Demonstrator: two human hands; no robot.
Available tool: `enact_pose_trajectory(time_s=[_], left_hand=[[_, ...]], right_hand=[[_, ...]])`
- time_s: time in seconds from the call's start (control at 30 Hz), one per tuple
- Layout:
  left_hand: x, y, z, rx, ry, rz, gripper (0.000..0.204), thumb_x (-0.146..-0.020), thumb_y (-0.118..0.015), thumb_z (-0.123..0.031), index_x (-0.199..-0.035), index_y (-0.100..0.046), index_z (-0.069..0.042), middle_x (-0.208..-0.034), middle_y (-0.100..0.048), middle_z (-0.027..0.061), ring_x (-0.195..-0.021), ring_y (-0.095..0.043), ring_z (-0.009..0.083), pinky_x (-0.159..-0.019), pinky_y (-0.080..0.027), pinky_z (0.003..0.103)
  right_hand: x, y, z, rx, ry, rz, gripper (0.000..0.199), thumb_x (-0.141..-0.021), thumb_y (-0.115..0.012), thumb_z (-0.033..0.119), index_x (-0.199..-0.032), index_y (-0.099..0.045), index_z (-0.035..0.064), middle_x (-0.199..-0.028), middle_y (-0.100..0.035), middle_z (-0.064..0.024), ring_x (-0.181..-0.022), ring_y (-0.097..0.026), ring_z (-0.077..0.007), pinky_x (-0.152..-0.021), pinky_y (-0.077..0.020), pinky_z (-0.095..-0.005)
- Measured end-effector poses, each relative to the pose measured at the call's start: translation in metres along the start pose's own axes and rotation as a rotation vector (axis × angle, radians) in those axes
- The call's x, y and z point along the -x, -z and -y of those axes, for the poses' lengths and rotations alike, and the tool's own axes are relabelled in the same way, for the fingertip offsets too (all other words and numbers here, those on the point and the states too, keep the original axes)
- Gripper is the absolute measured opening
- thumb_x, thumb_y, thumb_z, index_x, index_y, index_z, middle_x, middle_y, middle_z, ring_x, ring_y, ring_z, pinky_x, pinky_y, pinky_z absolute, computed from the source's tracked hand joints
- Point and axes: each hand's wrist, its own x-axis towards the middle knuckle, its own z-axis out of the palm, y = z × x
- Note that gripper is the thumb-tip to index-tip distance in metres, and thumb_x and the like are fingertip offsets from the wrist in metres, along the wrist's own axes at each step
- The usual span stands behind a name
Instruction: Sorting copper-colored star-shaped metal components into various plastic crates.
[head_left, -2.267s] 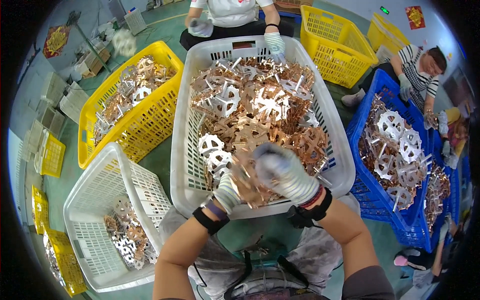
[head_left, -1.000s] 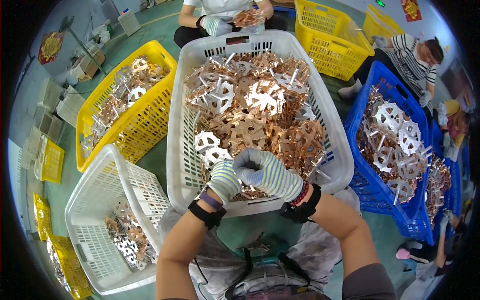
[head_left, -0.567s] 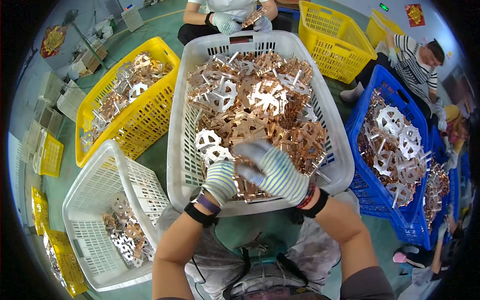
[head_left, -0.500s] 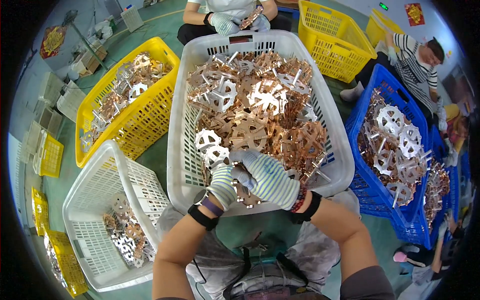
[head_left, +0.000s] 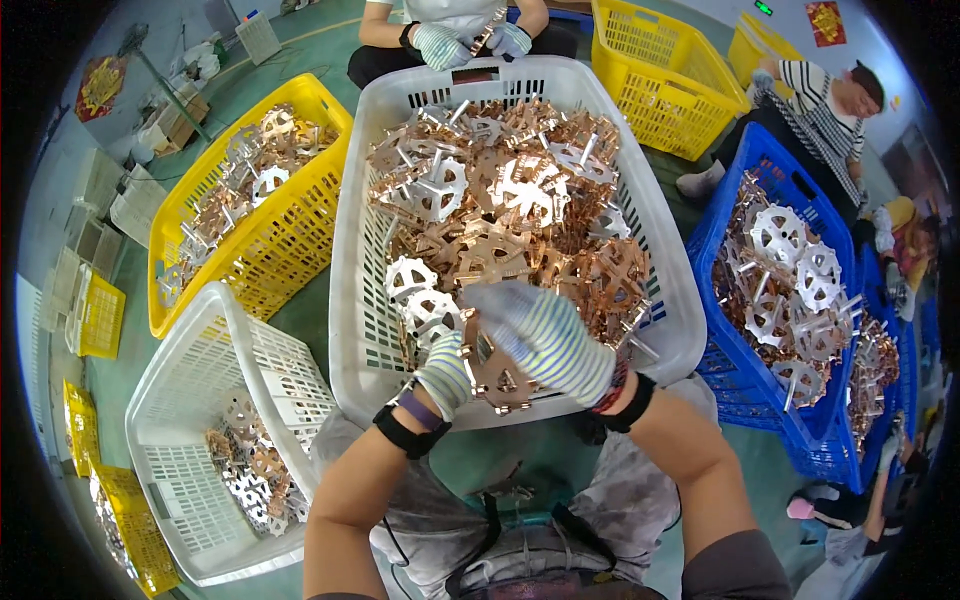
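Observation:
My left hand, in a striped glove, grips the left edge of a copper-coloured toothed metal plate with cut-outs and small studs along its rim. It holds the plate tilted over the near edge of a large white crate. Above the plate's upper part is my right hand, gloved alike; its fingertips are smeared by motion, and whether they touch the plate is hidden. Beyond both hands, the crate is heaped with copper and silver metal plates, some with pins sticking out.
A yellow crate and a tilted white crate with metal parts stand left. Blue crates of parts stand right; a yellow crate stands far right. Opposite, a co-worker's gloved hands hold a metal part. Others sit to the right.
My right hand has moved slightly right and its fingers have blurred. More of the copper plate shows between my hands. The co-worker's hands opposite have shifted and the held part is turned more upright.

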Motion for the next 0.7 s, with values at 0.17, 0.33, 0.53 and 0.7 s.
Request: enact_pose_trajectory(time_s=[0.17, 0.33, 0.53, 0.7], left_hand=[[-0.028, 0.024, -0.075, -0.644, 0.239, 0.350, 0.032, -0.085, -0.054, -0.033, -0.106, -0.063, -0.011, -0.098, -0.065, 0.0083, -0.090, -0.059, 0.0243, -0.082, -0.047, 0.034], [-0.009, 0.029, -0.014, -0.167, 0.195, 0.251, 0.029, -0.082, -0.059, -0.029, -0.103, -0.064, -0.010, -0.101, -0.065, 0.0085, -0.087, -0.060, 0.0233, -0.083, -0.047, 0.034], [-0.016, 0.037, -0.010, -0.006, 0.080, 0.049, 0.035, -0.086, -0.057, -0.021, -0.118, -0.052, -0.008, -0.105, -0.062, 0.0051, -0.090, -0.059, 0.0206, -0.085, -0.047, 0.034], [-0.014, 0.060, -0.002, -0.279, 0.197, 0.234, 0.048, -0.088, -0.054, -0.027, -0.131, -0.042, -0.010, -0.124, -0.051, 0.0091, -0.109, -0.050, 0.0231, -0.098, -0.040, 0.038]], right_hand=[[0.003, -0.004, 0.005, 0.156, -0.316, 0.119, 0.031, -0.088, -0.056, 0.024, -0.114, -0.054, 0.0073, -0.097, -0.061, -0.0163, -0.084, -0.061, -0.0351, -0.070, -0.0493, -0.0430], [0.006, -0.016, 0.017, 0.019, -0.207, 0.038, 0.023, -0.088, -0.056, 0.021, -0.107, -0.055, 0.0071, -0.090, -0.062, -0.0163, -0.079, -0.063, -0.0328, -0.067, -0.0501, -0.0401], [0.012, -0.010, 0.033, -1.020, -0.660, 0.100, 0.010, -0.086, -0.052, 0.007, -0.094, -0.056, 0.0031, -0.074, -0.051, 0.0032, -0.060, -0.044, -0.0050, -0.055, -0.0410, -0.0221], [0.003, 0.004, 0.007, -0.645, -0.523, -0.162, 0.013, -0.087, -0.054, 0.008, -0.097, -0.060, 0.0040, -0.078, -0.055, 0.0034, -0.063, -0.048, -0.0042, -0.057, -0.0416, -0.0193]])
